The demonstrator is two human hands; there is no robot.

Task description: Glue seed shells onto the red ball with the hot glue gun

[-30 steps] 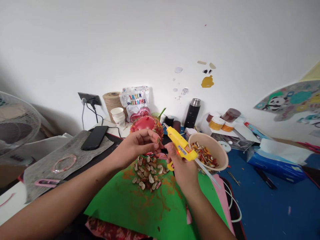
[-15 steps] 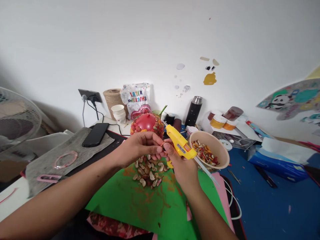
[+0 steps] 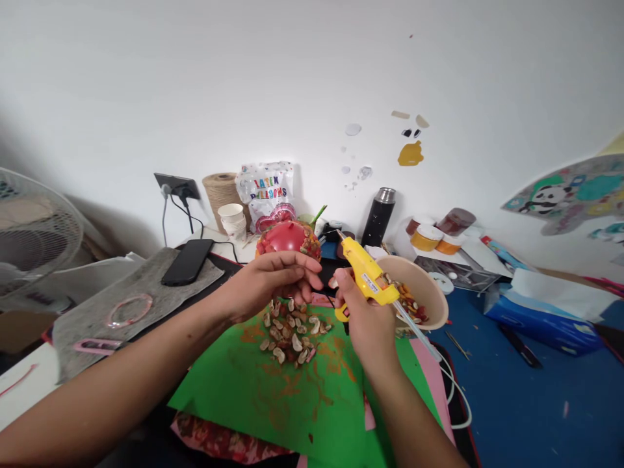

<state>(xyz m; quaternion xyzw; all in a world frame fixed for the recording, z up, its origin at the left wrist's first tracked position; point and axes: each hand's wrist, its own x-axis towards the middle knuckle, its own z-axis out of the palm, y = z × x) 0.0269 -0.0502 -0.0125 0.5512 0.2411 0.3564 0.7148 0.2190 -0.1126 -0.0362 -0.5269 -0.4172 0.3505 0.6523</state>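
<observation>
My right hand [image 3: 368, 318] is closed round a yellow hot glue gun [image 3: 363, 270], whose nozzle points up and left. A small piece shows at the right thumb tip, too small to name. To its left my left hand [image 3: 273, 283] hovers with fingers loosely bent and apart, nothing visible in them. Beyond the left hand stands a red balloon [image 3: 286, 235], ringed with orange and red painted shell pieces. Below the hands, a pile of peanut shell halves [image 3: 292, 331] lies on paint-smeared green paper [image 3: 273, 406].
A beige bowl [image 3: 436, 276] of painted shell pieces stands at right, near a black flask [image 3: 379, 218]. White cord [image 3: 463, 416] loops over the table. At left lie a phone [image 3: 187, 262] and grey cloth [image 3: 88, 322]. Paper cups [image 3: 233, 221] and twine [image 3: 219, 195] stand behind.
My hands have moved apart from where their fingertips met. The right hand and glue gun have shifted right; the left fingers have loosened.
</observation>
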